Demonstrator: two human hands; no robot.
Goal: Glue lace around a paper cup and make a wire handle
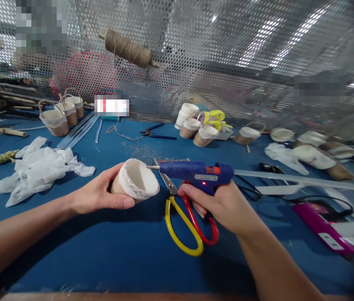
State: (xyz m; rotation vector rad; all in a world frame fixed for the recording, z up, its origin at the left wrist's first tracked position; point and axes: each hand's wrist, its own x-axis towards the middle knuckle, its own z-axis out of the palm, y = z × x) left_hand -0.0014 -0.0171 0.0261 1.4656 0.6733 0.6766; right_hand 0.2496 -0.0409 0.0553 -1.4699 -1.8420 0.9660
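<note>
Head: cup (135, 180) partly behind left hand (104, 191)

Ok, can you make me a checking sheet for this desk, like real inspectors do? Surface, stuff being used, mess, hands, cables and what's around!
Surface: blue table, with specks past the cup.
Stuff in use: cup tilted, white trim; glue gun with red light on, nozzle at the cup's rim (touching unclear); scissors under the gun.
Mess: white cloth, pliers, baskets.
Hands: left hand holds the cup; right hand grips the glue gun.
Cables: black cables near the purple power strip.
Surroundings: mesh screen, twine spool.
</note>
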